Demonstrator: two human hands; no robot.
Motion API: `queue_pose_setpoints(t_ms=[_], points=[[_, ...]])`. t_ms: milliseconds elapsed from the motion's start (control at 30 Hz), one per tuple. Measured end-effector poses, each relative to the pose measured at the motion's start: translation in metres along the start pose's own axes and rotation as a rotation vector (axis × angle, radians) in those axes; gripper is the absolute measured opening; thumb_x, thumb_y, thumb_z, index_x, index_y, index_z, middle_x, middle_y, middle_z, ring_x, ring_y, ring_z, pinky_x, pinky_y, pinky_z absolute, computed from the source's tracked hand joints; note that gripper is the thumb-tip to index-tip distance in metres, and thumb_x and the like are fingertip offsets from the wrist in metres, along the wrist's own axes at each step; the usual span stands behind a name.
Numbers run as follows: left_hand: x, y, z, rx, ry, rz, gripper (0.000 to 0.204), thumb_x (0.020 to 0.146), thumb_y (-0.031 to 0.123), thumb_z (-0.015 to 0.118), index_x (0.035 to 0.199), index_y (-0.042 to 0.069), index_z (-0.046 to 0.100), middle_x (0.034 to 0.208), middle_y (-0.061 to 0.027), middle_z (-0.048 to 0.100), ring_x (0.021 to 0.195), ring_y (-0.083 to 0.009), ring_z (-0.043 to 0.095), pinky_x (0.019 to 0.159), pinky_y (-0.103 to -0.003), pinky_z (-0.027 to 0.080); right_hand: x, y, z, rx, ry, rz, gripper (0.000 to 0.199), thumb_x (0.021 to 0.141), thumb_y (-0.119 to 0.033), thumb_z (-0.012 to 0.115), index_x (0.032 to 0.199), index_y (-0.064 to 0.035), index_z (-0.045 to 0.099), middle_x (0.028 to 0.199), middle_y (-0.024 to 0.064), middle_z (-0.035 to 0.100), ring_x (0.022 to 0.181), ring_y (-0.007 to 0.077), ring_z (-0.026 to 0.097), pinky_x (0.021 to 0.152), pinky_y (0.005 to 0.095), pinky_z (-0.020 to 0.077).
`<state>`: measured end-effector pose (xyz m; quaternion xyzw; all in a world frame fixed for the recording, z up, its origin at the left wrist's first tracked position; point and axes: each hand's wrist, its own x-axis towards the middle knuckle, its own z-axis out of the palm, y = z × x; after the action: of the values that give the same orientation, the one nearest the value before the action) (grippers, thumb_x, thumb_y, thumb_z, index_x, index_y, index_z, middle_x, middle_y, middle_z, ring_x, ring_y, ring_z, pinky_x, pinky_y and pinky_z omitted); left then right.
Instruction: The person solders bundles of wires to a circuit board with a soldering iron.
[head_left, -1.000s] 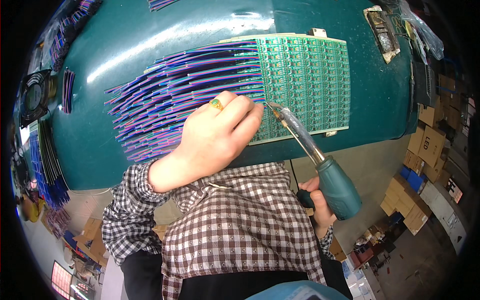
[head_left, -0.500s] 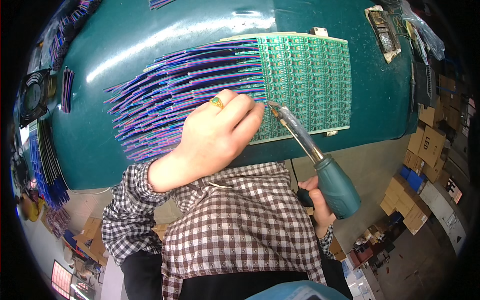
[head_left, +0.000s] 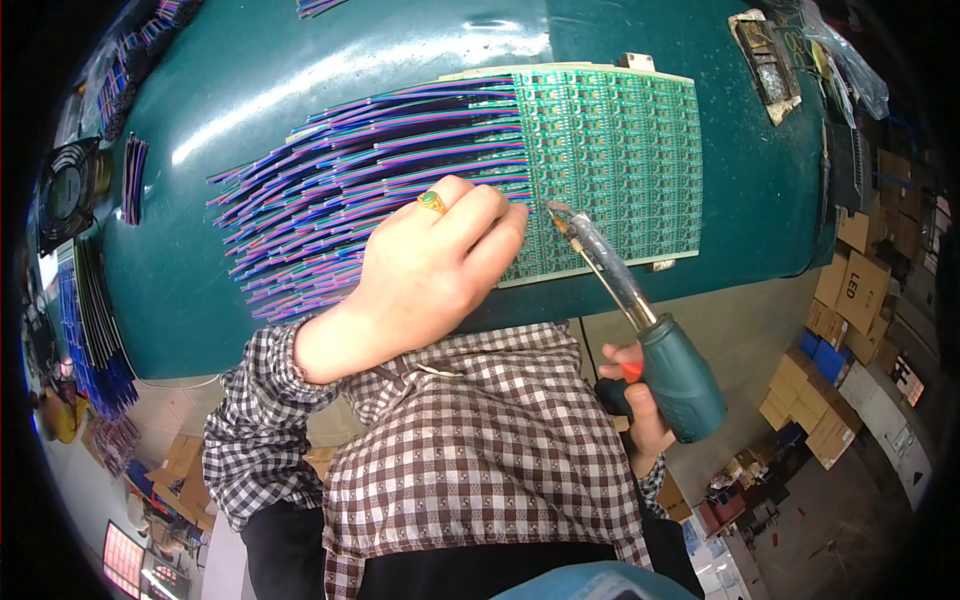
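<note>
A panel of small green circuit boards lies on the green table, with rows of blue, red and green wires fanning left from its boards. My left hand, wearing a ring with a green stone, is closed over the wires at their board ends. Its fingertips are bent down against the panel, and what they pinch is mostly hidden beneath them. In my right hand is a green soldering gun with a red trigger. The gun's tip is just right of my left fingertips, over the panel; contact cannot be made out.
A stained metal block sits at the table's far right. On the left are a black fan and more wire bundles. Small blocks touch the panel's edges. Cardboard boxes stand on the floor at right.
The soldering gun's tip has shifted slightly right, away from my left fingertips. The red trigger now shows by my right fingers. My left hand has stayed nearly still.
</note>
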<state>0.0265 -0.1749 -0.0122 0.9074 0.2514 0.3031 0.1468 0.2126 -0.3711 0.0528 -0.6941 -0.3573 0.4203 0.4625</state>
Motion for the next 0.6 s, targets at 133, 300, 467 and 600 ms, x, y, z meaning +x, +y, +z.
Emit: queue_pose_setpoints(t_ms=[133, 300, 467, 600], points=[[-0.0005, 0.0001, -0.0007, 0.001, -0.004, -0.011, 0.025, 0.071, 0.010, 0.063, 0.095, 0.004, 0.065, 0.082, -0.0038, 0.049, 0.074, -0.0173, 0.055, 0.057, -0.028, 0.048, -0.0028, 0.0056, -0.0009, 0.020, -0.005, 0.003, 0.049, 0.092, -0.023, 0.066, 0.121, 0.0135, 0.052, 0.091, 0.0156, 0.064, 0.086, 0.0262, 0.066, 0.075, 0.0387, 0.0597], [-0.0009, 0.0007, 0.0003, 0.005, -0.002, -0.018, 0.024, 0.071, 0.010, 0.063, 0.094, 0.005, 0.065, 0.081, -0.0034, 0.049, 0.073, -0.0169, 0.056, 0.057, -0.028, 0.048, -0.0044, 0.0066, -0.0005, 0.017, -0.008, 0.007, 0.050, 0.091, -0.022, 0.066, 0.123, 0.0140, 0.050, 0.088, 0.0140, 0.062, 0.083, 0.0248, 0.064, 0.077, 0.0406, 0.0586], [-0.0005, 0.0004, -0.0005, 0.004, -0.008, -0.012, 0.025, 0.071, 0.010, 0.063, 0.095, 0.004, 0.065, 0.081, -0.0039, 0.049, 0.074, -0.0173, 0.055, 0.057, -0.028, 0.048, -0.0032, 0.0027, 0.0030, 0.054, -0.012, 0.053, 0.051, 0.091, -0.019, 0.065, 0.125, 0.0149, 0.049, 0.084, 0.0118, 0.059, 0.080, 0.0228, 0.061, 0.077, 0.0415, 0.0581], [-0.0005, 0.0002, -0.0005, -0.001, -0.004, -0.004, 0.026, 0.071, 0.009, 0.063, 0.096, 0.003, 0.065, 0.082, -0.0043, 0.049, 0.074, -0.0177, 0.055, 0.057, -0.028, 0.048, -0.0030, 0.0024, 0.0032, 0.073, -0.016, 0.081, 0.052, 0.091, -0.020, 0.066, 0.125, 0.0149, 0.049, 0.084, 0.0115, 0.059, 0.080, 0.0225, 0.061, 0.077, 0.0415, 0.0581]])
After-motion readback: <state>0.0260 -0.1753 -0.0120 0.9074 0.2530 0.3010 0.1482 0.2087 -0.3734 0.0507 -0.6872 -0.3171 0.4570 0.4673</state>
